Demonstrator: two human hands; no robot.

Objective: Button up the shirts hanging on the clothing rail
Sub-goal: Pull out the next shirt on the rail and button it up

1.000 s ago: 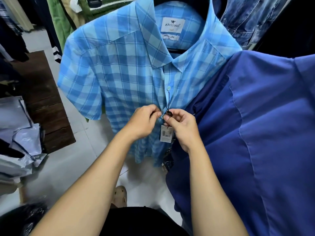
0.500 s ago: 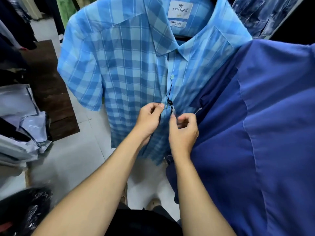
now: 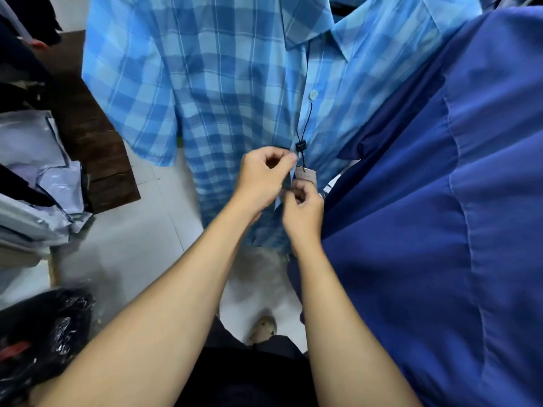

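The plaid shirt [image 3: 211, 83] hangs just left of a blue shirt [image 3: 440, 201]. Left hand [image 3: 261, 179] and right hand [image 3: 302, 211] both pinch its front edge, below the done-up button [image 3: 313, 94], beside the tag [image 3: 305, 174].

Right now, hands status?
Left hand: pinching the plaid shirt placket edge.
Right hand: fingers curled on the placket lower down.

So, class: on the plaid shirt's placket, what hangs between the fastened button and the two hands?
In the head view, a black tag cord runs down from the button to a small black toggle just above the left hand and right hand.
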